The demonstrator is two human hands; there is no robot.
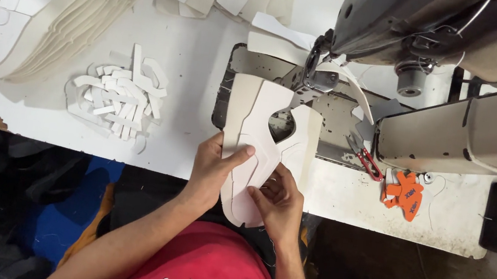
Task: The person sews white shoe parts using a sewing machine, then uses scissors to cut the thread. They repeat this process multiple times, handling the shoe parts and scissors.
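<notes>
L hand & R hand both pinch white shoe-upper piece flat, thumbs on top, at sewing machine.

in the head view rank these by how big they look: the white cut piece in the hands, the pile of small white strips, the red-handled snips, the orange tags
1. white cut piece
2. pile of small white strips
3 and 4. orange tags and red-handled snips: they look alike in size, so no ranking between them.

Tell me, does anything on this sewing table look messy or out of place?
Mostly it is untidy. White offcuts lie in a loose heap left of the sewing machine, and red snips sit open beside orange tags. The white piece held by the left hand and right hand looks undamaged.
</notes>
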